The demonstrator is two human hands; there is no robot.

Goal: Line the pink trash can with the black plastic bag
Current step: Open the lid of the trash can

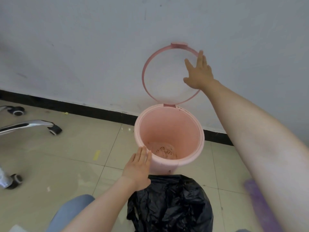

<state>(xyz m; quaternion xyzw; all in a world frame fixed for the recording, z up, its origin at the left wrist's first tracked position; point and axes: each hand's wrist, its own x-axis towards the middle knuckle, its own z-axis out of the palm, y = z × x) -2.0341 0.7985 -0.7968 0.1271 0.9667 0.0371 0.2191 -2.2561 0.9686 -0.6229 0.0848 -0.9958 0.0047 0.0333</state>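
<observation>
The pink trash can (pixel 197 131) stands on the tiled floor against the white wall, with dark stains at its bottom. Its hinged pink ring (pixel 145 71) is flipped up and leans on the wall. My right hand (pixel 199 72) is up at the ring's right side with straight spread fingers; its fingertips touch the ring. My left hand (pixel 138 168) lies flat, fingers straight, against the can's near left rim. The crumpled black plastic bag (pixel 172 206) lies on the floor just in front of the can, below my left wrist.
Chrome chair legs with black casters (pixel 54 129) stand at the left on the floor. A black baseboard (pixel 100 111) runs along the wall. A purple object (pixel 260 203) lies blurred at the lower right. My knee in blue jeans (pixel 71 211) shows at the bottom.
</observation>
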